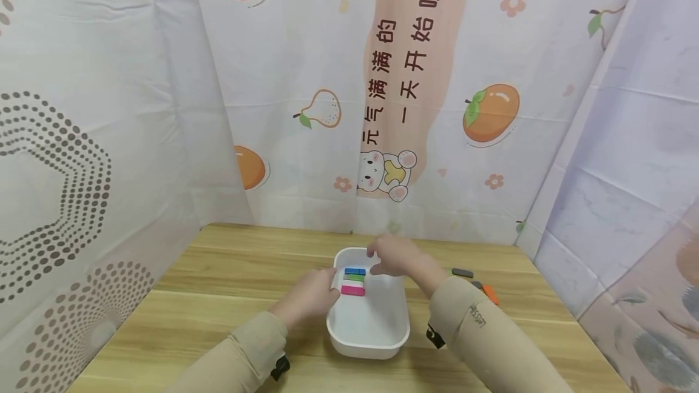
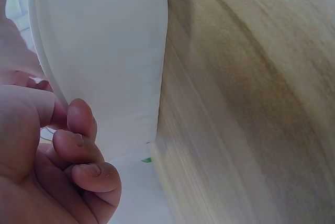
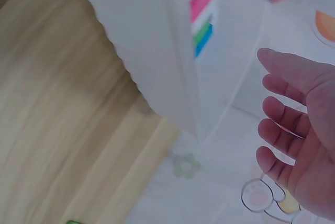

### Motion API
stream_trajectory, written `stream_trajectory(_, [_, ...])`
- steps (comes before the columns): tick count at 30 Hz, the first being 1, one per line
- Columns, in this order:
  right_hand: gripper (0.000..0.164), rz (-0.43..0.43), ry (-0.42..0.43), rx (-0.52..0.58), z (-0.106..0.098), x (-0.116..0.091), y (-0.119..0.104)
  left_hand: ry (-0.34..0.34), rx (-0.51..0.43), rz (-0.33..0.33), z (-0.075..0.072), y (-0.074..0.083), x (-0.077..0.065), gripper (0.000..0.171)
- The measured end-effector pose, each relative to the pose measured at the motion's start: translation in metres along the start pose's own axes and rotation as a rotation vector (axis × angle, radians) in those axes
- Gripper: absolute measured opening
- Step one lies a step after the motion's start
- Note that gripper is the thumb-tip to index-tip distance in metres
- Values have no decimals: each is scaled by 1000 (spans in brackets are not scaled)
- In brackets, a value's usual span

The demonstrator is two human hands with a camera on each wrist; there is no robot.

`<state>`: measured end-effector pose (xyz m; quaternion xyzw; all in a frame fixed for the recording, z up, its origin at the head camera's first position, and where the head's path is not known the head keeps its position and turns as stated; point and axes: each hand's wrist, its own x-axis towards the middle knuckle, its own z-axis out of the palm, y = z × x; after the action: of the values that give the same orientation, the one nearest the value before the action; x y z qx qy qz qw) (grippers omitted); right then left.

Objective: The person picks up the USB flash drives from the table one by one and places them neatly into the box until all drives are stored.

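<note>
A white tub (image 1: pixel 368 349) stands on the wooden bench (image 1: pixel 229 290), its long side running from 12 to 6 o'clock. Inside, toward 11 o'clock, four small pieces lie side by side: the blue piece (image 1: pixel 355 272) farthest toward 12, then the green piece (image 1: pixel 357 278), the white piece (image 1: pixel 352 284) and the pink piece (image 1: pixel 352 290) nearest 6.

The left hand (image 1: pixel 312 296) is at the tub's 9 o'clock side. Its grip pinches the rim, with curled fingers along the outside of the wall in the left wrist view. The right hand (image 1: pixel 395 255) is over the tub's 1 o'clock edge, its grip spread and holding nothing, thumb apart from the loosely bent fingers.

Out on the bench, between 2 and 3 o'clock from the tub, lies a dark grey piece (image 1: pixel 463 273); toward 3 o'clock an orange piece (image 1: pixel 490 295) lies just beside a second grey piece (image 1: pixel 477 285), partly hidden by the right sleeve (image 1: pixel 491 338). A fruit-printed curtain (image 1: pixel 306 47) hangs behind the bench at 12 o'clock.
</note>
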<state>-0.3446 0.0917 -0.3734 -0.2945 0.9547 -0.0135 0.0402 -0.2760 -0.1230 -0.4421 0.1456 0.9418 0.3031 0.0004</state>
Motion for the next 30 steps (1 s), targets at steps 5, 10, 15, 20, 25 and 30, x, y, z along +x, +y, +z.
stream_trajectory(5, [39, 23, 58, 69, -18, -11, 8, 5, 9, 1, 1, -3, 2, 49])
stream_trajectory(10, [45, 48, 107, 92, -31, -19, 16, 4, -6, 3, 1, -4, 2, 49])
stream_trajectory(15, [57, 56, 120, 119, -38, -28, 25, 3, 5, 20, 1, -3, 0, 50])
stream_trajectory(20, [68, 62, 117, 159, -44, -38, 33, 1, 10, 22, 2, -3, 0, 51])
stream_trajectory(25, [74, 39, 133, 152, -50, -48, 46, -1, 14, 23, 2, -4, 0, 50])
stream_trajectory(30, [77, 37, 153, 135, -52, -57, 60, 1, 11, 21, 1, -3, 0, 50])
